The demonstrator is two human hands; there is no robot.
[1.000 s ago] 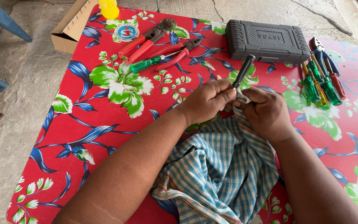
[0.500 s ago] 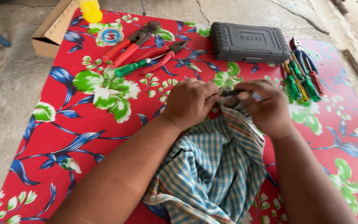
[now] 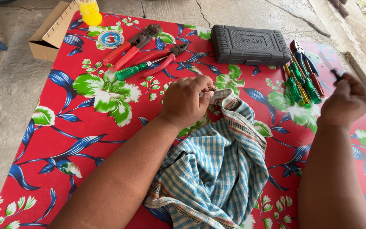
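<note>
— Since half a second ago the right hand (image 3: 346,101) has swung away from the cloth toward the right of the frame, taking the small dark tool (image 3: 334,73) with it; before, both hands met over the cloth.

— And the left hand (image 3: 186,101)?

— Clenched on a pinched fold of the blue checked cloth (image 3: 217,169), at the cloth's top edge, middle of the frame. The cloth drapes down toward the lower centre, resting on the red flowered surface (image 3: 85,127).

— Is the right hand gripping firmly?

— Fingers are closed round the tool's thin shaft, held up clear of the surface; it is blurred, so I can't name it beyond a slim dark bit or driver.

— Which step is this, would you say?

— Wiping looks finished for this piece, and it hovers near the row of green-handled screwdrivers (image 3: 299,87) at the right. I'd judge it is being carried toward them.

— Anything else nearby?

— A dark grey tool case (image 3: 250,44) at upper centre, red-handled cutters (image 3: 132,46) upper left, a cardboard box (image 3: 49,34) at the corner.
</note>
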